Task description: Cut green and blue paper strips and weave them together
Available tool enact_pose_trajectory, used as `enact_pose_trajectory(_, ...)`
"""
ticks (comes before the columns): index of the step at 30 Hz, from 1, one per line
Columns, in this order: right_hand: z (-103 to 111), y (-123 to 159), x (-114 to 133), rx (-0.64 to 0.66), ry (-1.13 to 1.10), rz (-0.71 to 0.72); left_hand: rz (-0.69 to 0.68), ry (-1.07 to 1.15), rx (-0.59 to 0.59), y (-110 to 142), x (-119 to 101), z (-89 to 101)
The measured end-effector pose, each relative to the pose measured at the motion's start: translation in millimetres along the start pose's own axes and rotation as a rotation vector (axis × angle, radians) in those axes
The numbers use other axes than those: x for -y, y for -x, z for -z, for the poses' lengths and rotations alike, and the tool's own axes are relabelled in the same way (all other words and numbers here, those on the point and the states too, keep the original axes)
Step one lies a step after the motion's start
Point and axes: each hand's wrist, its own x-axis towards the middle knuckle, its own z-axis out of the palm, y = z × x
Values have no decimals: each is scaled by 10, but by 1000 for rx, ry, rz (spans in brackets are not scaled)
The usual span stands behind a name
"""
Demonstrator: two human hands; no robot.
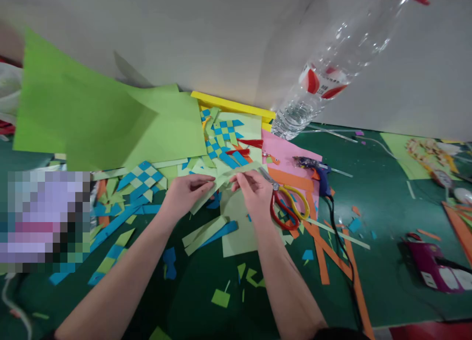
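Note:
A pale green paper strip [223, 179] runs slantwise between my two hands. My left hand [186, 195] pinches it, with its lower end showing under the fingers. My right hand [254, 188] is closed on the strip's other end, thumb against fingers. Beneath them lies a pale green paper sheet [238, 227]. Scissors [283, 202] with one red and one yellow handle rest right beside my right hand. Folded pale green strips [204, 234] and a blue strip [225, 232] lie nearer to me. Blue and green woven paper pieces [143, 177] are left of and beyond my hands.
A tall plastic bottle [324, 79] stands at the wall. The glue gun [321, 180] lies on pink paper [283, 151], its black cord trailing forward. Large green sheets [147, 128] are at back left. Orange strips [332, 251] and a purple device [431, 266] lie right.

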Motion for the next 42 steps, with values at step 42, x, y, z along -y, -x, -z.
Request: enact_pose_trajectory(42,-80,102,-110,112,468,399,-455,-383,-127,121,175,-91)
